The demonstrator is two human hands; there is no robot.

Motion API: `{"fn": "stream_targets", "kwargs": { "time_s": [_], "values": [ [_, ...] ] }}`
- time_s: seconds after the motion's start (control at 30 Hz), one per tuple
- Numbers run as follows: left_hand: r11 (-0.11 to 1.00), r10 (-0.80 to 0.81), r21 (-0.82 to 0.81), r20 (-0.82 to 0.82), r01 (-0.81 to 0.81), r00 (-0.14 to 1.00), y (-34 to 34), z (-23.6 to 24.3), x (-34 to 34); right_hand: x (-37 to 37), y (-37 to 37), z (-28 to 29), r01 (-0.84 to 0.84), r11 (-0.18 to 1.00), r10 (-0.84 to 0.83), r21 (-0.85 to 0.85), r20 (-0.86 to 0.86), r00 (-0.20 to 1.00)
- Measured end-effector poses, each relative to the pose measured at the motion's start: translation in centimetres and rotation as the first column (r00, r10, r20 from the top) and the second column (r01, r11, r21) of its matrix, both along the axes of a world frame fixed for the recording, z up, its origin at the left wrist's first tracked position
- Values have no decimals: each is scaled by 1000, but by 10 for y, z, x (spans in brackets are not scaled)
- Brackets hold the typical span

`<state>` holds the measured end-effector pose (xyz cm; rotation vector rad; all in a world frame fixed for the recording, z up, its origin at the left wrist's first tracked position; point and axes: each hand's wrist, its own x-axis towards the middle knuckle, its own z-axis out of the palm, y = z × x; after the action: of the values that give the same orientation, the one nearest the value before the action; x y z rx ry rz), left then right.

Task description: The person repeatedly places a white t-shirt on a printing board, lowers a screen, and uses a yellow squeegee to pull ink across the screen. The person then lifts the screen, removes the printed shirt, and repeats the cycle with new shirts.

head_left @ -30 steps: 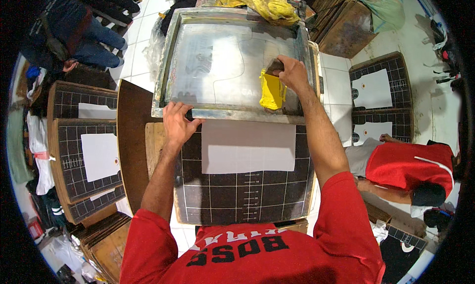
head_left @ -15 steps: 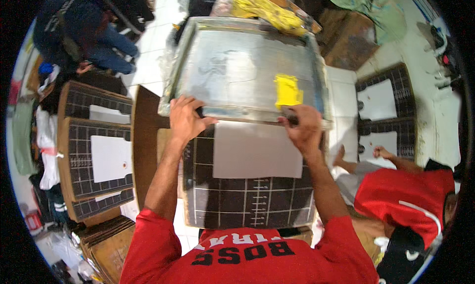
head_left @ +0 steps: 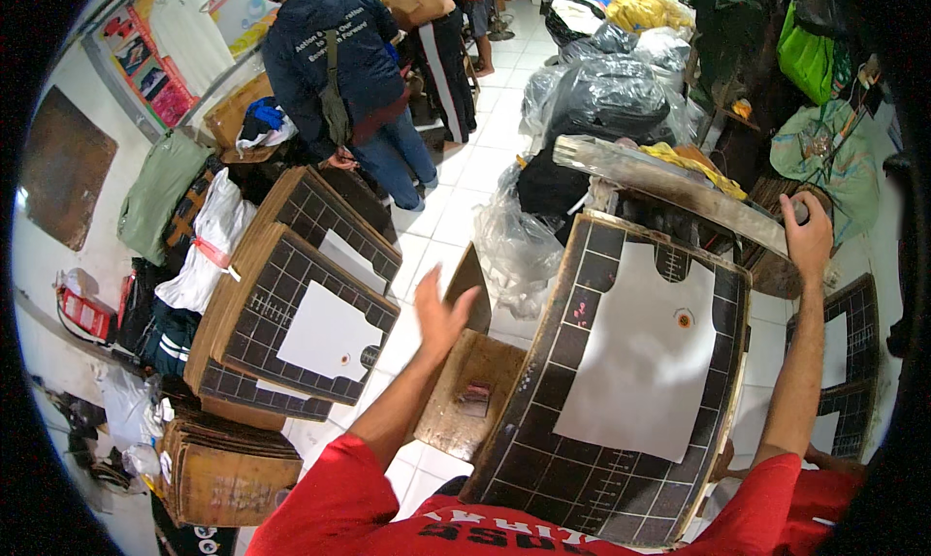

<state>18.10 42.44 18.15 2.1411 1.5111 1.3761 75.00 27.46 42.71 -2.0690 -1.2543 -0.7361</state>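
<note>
My left hand (head_left: 446, 316) is in the air left of the board, fingers spread, holding nothing. At the far right my right hand (head_left: 813, 234) grips the end of the screen printing frame (head_left: 669, 183), which is tilted up on edge behind the board. A small dark piece shows at those fingers; its kind is unclear. In front of me lies a dark board (head_left: 543, 411) with a white grid. A white fabric panel (head_left: 630, 372), cut with a neckline, lies flat on it. The panel bears a small round orange and dark print (head_left: 685, 318).
On the left, more gridded boards (head_left: 262, 304) carry white panels. Between them and my board stands a wooden box (head_left: 470, 386). Clear plastic bags (head_left: 519, 236) and dark bundles lie beyond. A person in a dark jacket (head_left: 335, 62) stands at far left; others are behind.
The screen frame has been raised off the board, baring the printed panel. My left hand has let go and moved left; my right hand has risen with the frame. The view has turned left.
</note>
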Motion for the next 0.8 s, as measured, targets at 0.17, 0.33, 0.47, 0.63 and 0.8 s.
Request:
{"fn": "stream_targets", "kwargs": {
  "time_s": [0.17,0.33,0.47,0.63,0.8],
  "values": [
    [401,241,-916,95,-10,966,-53,-122,-157,24,11,11,41,995,-45,-86,-54,998],
    [610,143,-784,253,116,957,-77,-149,-180,45,19,14,77,985,-104,-155,-174,979],
    [854,91,-464,-310,-235,946,-80,-127,-169,50,22,14,170,980,-178,-104,-75,981],
    [832,134,-550,77,-70,988,-75,-117,-170,48,20,18,235,955,-253,-182,-81,964],
    [686,116,-629,-402,-366,908,-55,-105,-170,56,26,21,188,961,-220,-201,-150,964]
  ]
}}
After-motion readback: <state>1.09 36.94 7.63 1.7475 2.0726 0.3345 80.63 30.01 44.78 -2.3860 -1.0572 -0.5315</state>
